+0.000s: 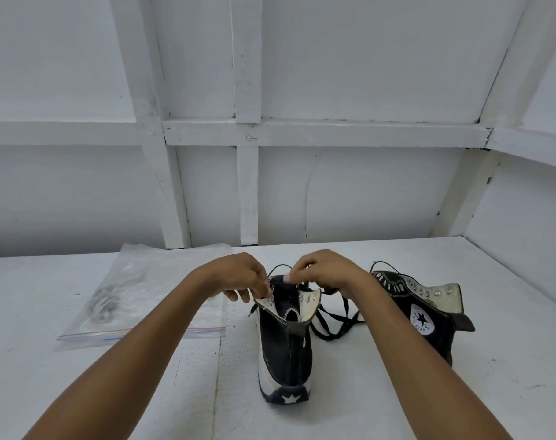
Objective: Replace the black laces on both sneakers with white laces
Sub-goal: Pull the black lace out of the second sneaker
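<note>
A black high-top sneaker (286, 354) stands upright in the middle of the table, heel toward me, its white-lined collar spread open. My left hand (238, 276) pinches the left collar flap by the eyelets. My right hand (321, 269) has curled fingers at the tongue's top, pinching the black lace (333, 325), which trails loose on the table to the right. The second sneaker (425, 312) lies on its side at the right, star patch up, with a black lace still in it.
A clear zip bag (149, 290) with a red and blue seal lies flat at the left, something pale inside it. The white table (111, 376) ends at a white panelled wall behind and at the right.
</note>
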Motion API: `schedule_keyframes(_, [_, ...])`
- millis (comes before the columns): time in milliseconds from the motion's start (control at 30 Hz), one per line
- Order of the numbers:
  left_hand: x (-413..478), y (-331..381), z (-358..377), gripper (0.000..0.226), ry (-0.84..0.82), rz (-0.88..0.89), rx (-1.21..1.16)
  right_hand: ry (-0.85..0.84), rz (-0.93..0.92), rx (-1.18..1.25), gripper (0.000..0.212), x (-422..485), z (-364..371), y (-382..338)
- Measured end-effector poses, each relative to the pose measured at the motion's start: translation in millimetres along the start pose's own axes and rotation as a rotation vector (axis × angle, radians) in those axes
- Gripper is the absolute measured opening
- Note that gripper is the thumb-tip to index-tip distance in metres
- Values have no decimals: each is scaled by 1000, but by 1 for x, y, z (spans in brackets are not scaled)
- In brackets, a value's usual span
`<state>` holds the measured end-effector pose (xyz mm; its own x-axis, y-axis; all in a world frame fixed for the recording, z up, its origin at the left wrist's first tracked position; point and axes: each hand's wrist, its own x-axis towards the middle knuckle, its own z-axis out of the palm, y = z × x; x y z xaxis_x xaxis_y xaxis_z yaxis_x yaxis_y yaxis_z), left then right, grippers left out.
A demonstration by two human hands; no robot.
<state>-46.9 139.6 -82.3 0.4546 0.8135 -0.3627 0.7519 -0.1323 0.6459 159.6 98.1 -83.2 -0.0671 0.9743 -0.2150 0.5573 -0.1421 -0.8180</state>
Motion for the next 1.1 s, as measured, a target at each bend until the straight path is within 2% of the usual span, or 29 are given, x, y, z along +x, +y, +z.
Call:
schedule_keyframes(100, [0,2,0,12,0,7,9,-84,31,-139,17,-1,8,-2])
schedule_keyframes(200, [-1,1,1,14,2,6,11,-24,-10,-23,5,2,13,-1])
schedule_keyframes(500, [-2,1,0,12,0,12,4,457,26,553,12,11,-7,8])
schedule_keyframes(633, [1,3,1,8,-3,21,3,571,8,583,12,14,-14,15])
schedule_keyframes(767, [2,5,2,9,-2,20,11,695,-12,512,8,19,-15,20])
schedule_keyframes(867, [2,4,3,12,3,19,14,679,20,351,11,20,-15,28])
schedule_keyframes(967, [2,3,2,14,9,20,22,534,160,96,18,20,-14,35])
schedule_keyframes(1033, [2,3,1,16,9,22,27,435,250,0,32,18,-10,40])
schedule_keyframes(1100, [3,3,1,15,10,24,38,372,257,-72,36,14,-7,40])
